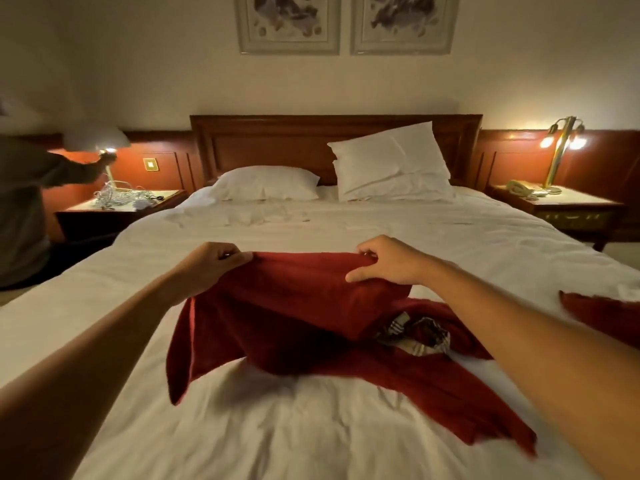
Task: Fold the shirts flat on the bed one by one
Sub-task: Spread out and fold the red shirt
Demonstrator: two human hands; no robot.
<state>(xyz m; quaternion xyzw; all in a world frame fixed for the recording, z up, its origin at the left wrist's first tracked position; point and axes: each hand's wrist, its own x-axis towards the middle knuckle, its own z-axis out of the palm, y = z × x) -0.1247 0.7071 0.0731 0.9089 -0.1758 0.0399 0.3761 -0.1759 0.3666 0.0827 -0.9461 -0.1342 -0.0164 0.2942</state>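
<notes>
On the bed, left hand and right hand pinch the red shirt's raised edge. Fold appears mid-way. Next: lay edge flat, smooth.

Hotel-style bedroom: wide bed mid-frame with white pillows, wooden headboard, lamp-lit nightstands at both edges, two framed prints top center.

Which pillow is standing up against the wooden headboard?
The pillow on the right is propped up, leaning against the headboard. The left pillow lies flat on the bed.
</notes>
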